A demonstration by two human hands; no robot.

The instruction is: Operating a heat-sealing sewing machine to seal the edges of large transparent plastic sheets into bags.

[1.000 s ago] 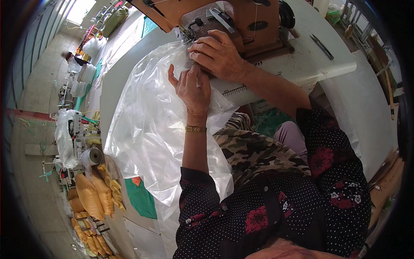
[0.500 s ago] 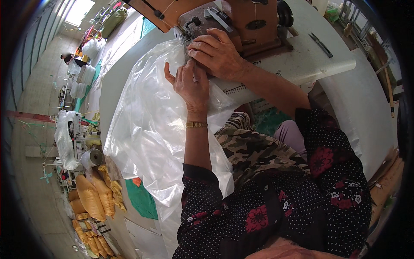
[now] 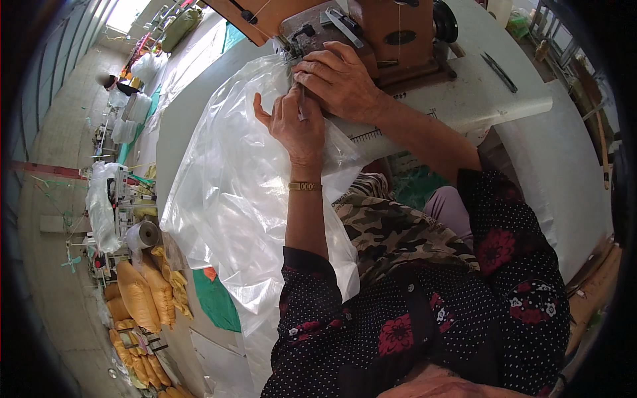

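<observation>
A large clear plastic sheet (image 3: 225, 166) spreads over the sewing table and drapes toward my lap. My left hand (image 3: 297, 129) pinches the sheet's gathered edge just in front of the needle area, its little finger held out to the left. Close against it, my right hand (image 3: 342, 83) has its fingers curled over the same edge; its thumb is hidden. Both hands lie beside the presser foot (image 3: 286, 50) of an orange-brown sewing machine (image 3: 375, 40). The bit of plastic under the fingers is mostly covered.
Thread snips (image 3: 499, 71) lie on the tabletop (image 3: 464, 86) right of the machine. The machine's dark handwheel (image 3: 444, 21) is at its right end. Down on the left are yellow stuffed bags (image 3: 138, 295) and a roll of film (image 3: 142, 235). Another person (image 3: 123, 86) is far off at the left.
The whole view has shifted slightly, so machine and table appear a little further right. Both hands keep nearly the same grip on the plastic beside the presser foot.
</observation>
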